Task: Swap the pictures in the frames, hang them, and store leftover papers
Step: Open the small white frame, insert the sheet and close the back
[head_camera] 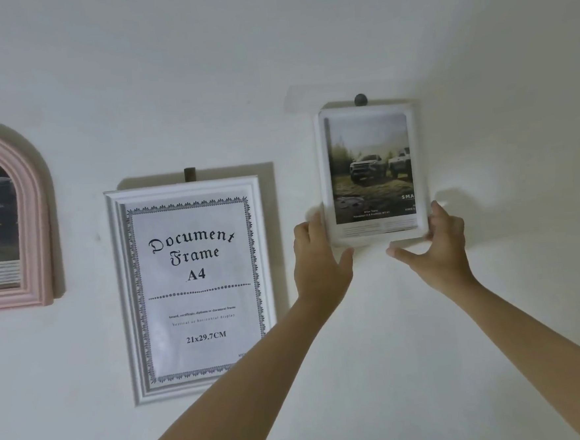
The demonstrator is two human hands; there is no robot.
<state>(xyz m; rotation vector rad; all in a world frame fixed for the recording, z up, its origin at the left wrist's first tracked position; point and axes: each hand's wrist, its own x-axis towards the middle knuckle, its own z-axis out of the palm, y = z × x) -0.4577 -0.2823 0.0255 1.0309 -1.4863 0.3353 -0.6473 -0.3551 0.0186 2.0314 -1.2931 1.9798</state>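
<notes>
A small white frame with a picture of off-road trucks is against the wall, its top edge just under a dark round hook. My left hand grips its lower left corner and my right hand grips its lower right corner. To the left hangs a larger white frame holding a sheet that reads "Document Frame A4", under a dark hook. At the far left edge hangs a pink arched frame with a dark landscape picture, partly cut off.
Everything is on a plain white wall. My left forearm crosses in front of the large frame's lower right corner. No table, papers or floor are in view.
</notes>
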